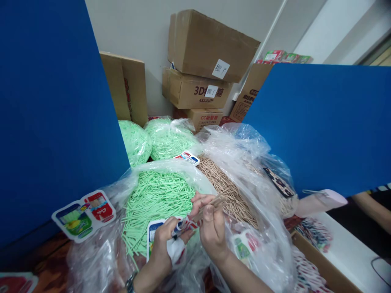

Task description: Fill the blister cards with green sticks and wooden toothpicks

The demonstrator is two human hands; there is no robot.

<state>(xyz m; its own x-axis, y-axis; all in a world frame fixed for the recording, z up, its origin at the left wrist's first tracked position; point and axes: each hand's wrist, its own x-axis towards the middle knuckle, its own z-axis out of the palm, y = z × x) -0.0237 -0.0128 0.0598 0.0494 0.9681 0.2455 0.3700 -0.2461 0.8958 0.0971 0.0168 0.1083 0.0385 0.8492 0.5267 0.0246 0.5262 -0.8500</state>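
My left hand [163,240] is closed around a small printed packet [191,223] with red, white and blue on it. My right hand [214,230] pinches a few thin brown sticks [214,202] right beside the packet's upper end. Whether the sticks reach inside it, I cannot tell. Behind the hands, light green sticks [161,195] fill an open clear plastic bag, and a pile of brown sticks [230,191] lies in another to the right. Partly hidden behind my left hand is a printed card [150,236].
A double printed card [85,213] rests on the left bag's edge. Filled green bags [171,140] and stacked cartons [210,44] stand behind. Blue panels [324,126] flank both sides. At right are a pink cylinder-shaped item [320,202], a box of striped pieces [308,268] and another person's arm [372,209].
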